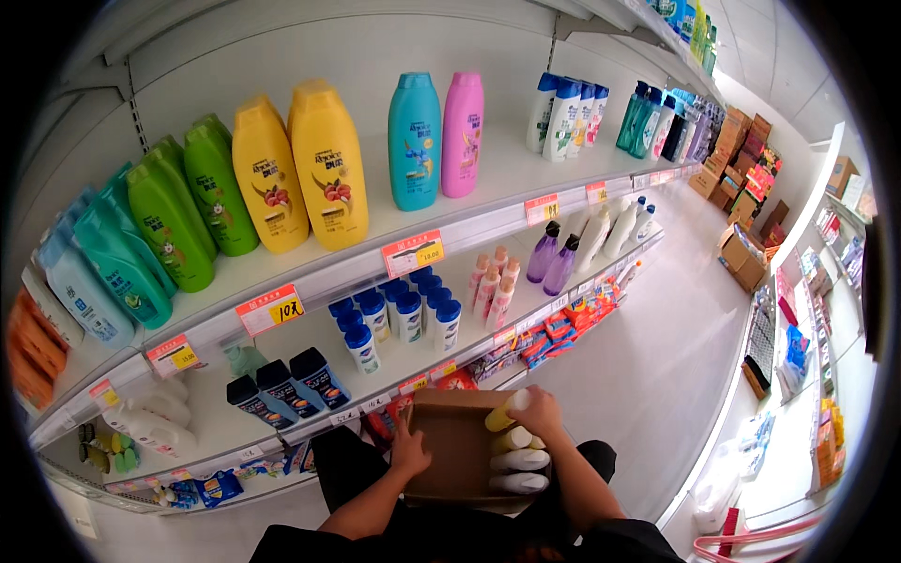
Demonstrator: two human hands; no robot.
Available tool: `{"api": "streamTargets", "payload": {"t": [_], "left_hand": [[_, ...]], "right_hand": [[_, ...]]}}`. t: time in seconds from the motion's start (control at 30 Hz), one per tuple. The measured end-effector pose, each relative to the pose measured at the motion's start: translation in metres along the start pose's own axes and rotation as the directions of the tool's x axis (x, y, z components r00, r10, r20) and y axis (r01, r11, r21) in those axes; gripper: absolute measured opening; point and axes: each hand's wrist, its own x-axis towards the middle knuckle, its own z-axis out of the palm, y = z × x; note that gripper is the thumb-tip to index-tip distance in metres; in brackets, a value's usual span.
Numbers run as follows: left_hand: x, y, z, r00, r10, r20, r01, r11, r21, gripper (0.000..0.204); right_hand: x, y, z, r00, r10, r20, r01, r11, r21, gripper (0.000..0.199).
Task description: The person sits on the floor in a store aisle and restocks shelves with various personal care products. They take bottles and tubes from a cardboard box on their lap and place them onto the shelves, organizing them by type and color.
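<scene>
An open cardboard box (450, 460) rests at my lap, between my knees. My left hand (410, 452) grips its left wall, fingers on the outside and thumb toward the inside. With my right hand (538, 413) I hold a yellow bottle (505, 415) at the box's far right corner. Below that bottle, along the right side of the box, lie another yellowish bottle (511, 439) and a white bottle (519, 461), with one more white one beside it. The left part of the box shows its bare brown bottom.
Ahead stands a shelf unit: yellow bottles (328, 169), a blue bottle (414, 141) and a pink bottle (462, 136) on the upper shelf, blue-capped white bottles (409, 316) and dark blue bottles (319, 375) lower. Stacked cartons (732, 150) stand down the aisle; another shelf (826, 347) runs along the right.
</scene>
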Motion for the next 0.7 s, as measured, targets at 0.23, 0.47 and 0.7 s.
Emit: {"api": "streamTargets", "payload": {"t": [0.23,0.47,0.7], "left_hand": [[-0.005,-0.003,0.009,0.992,-0.083,-0.093,0.083,0.997,-0.004,0.035],[-0.005,-0.002,0.016,0.991,-0.068,-0.113,0.063,0.997,-0.048,0.028],[-0.003,0.001,0.012,0.989,-0.047,-0.141,0.039,0.997,-0.060,0.025]], "right_hand": [[0.005,-0.109,-0.237,0.848,-0.250,-0.467,0.440,0.824,0.357,0.069],[0.065,-0.254,-0.395,0.573,-0.389,-0.721,0.788,0.501,0.357,0.058],[0.170,-0.296,-0.377,0.645,-0.441,-0.624,0.706,0.657,0.266,0.067]]}}
